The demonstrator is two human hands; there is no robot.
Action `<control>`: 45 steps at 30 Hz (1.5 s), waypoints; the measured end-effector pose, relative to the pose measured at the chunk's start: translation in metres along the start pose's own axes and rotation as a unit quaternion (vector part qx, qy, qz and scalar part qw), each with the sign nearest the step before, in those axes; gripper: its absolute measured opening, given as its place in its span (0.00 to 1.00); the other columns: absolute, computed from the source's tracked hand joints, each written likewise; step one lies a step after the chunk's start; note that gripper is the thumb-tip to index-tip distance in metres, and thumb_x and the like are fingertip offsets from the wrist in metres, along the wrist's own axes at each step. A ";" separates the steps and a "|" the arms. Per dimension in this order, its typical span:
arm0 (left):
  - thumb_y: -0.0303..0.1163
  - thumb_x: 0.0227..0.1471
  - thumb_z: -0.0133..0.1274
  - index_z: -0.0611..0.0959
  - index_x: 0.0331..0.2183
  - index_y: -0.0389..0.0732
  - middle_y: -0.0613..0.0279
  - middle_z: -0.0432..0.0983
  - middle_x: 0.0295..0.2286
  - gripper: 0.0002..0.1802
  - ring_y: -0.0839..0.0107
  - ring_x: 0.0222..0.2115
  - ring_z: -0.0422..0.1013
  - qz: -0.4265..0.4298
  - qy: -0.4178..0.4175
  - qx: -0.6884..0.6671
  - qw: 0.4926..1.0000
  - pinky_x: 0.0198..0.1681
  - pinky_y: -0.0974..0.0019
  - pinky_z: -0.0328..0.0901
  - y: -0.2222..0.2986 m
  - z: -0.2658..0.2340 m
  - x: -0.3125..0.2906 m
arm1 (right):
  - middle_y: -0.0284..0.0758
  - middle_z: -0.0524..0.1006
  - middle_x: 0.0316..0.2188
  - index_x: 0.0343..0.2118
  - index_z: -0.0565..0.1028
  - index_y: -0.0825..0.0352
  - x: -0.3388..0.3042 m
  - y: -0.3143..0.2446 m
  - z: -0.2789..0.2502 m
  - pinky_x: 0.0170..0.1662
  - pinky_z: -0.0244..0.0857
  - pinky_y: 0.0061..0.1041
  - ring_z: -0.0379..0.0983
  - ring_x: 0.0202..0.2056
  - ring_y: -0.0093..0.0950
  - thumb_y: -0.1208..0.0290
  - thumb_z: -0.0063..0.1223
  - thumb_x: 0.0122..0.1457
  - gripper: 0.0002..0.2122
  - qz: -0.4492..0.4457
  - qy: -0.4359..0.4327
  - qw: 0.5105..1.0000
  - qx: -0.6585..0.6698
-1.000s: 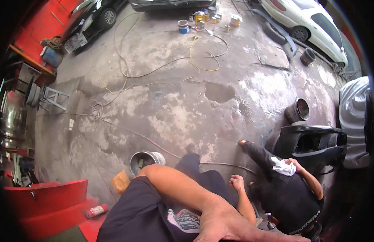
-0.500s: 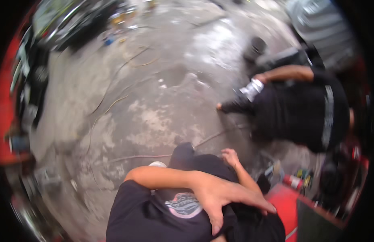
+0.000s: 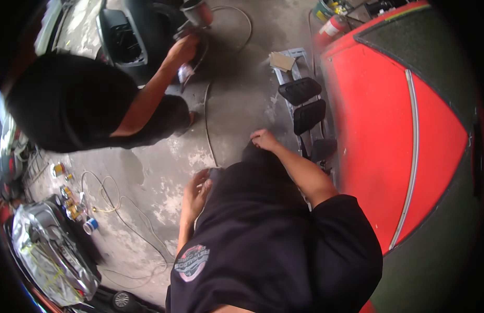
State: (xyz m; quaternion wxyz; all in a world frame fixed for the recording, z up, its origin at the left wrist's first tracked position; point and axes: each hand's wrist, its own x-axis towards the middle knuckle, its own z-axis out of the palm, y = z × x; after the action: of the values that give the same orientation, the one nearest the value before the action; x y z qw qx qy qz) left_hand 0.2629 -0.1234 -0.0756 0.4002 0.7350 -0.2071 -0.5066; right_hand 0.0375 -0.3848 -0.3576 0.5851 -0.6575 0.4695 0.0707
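My left hand (image 3: 197, 190) hangs low by my left side, its fingers loosely bent and apart, with nothing in it. My right hand (image 3: 263, 140) reaches out in front of my dark trousers, fingers curled inward; no object shows in it. The thing nearest to it is a metal stand (image 3: 284, 78) bearing several black padded-looking parts (image 3: 309, 116) and a small piece of brown board (image 3: 282, 61). At the left a person in black (image 3: 85, 104) grips a spray gun (image 3: 198, 14) with a reddish-grey cup, beside a dark vehicle part (image 3: 122, 39).
A red car body (image 3: 372, 125) with silver trim stands close on my right. Hoses (image 3: 208, 120) trail over the stained concrete floor. At the left lie several cans (image 3: 72, 208) and a silver bumper with masking (image 3: 49, 250). A red cylinder (image 3: 333, 26) stands at the far right.
My view has turned to the right, so the other person is now at the left and the red car at the right. My left arm has dropped from across my chest to my side.
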 end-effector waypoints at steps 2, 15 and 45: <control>0.42 0.64 0.58 0.77 0.57 0.33 0.54 0.80 0.46 0.28 0.69 0.47 0.75 0.011 -0.045 -0.002 0.999 0.52 0.67 0.69 -0.018 0.031 0.040 | 0.38 0.84 0.28 0.44 0.83 0.69 0.000 -0.028 -0.038 0.29 0.73 0.27 0.79 0.25 0.25 0.73 0.57 0.57 0.13 0.051 0.013 0.995 0.084; 0.38 0.65 0.54 0.82 0.45 0.32 0.61 0.78 0.29 0.18 0.74 0.26 0.74 -0.196 -0.118 -0.057 0.972 0.27 0.69 0.71 -0.057 0.237 0.443 | 0.41 0.80 0.32 0.54 0.72 0.77 0.186 0.046 -0.209 0.23 0.75 0.26 0.78 0.23 0.28 0.75 0.58 0.63 0.19 0.084 0.296 0.818 0.486; 0.21 0.59 0.52 0.75 0.32 0.33 0.54 0.80 0.27 0.03 0.69 0.26 0.78 -0.001 -0.021 -0.200 0.980 0.28 0.65 0.75 -0.048 0.310 0.701 | 0.34 0.79 0.22 0.29 0.79 0.70 0.366 0.094 -0.278 0.18 0.67 0.26 0.74 0.17 0.25 0.57 0.64 0.61 0.17 0.240 0.388 0.844 0.283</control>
State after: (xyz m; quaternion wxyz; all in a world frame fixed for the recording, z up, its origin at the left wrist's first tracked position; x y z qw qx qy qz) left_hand 0.2569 -0.7099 -0.5715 0.5346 0.6295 -0.1092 -0.5531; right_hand 0.0462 -0.8008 -0.5741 0.4801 -0.3042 0.8010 -0.1881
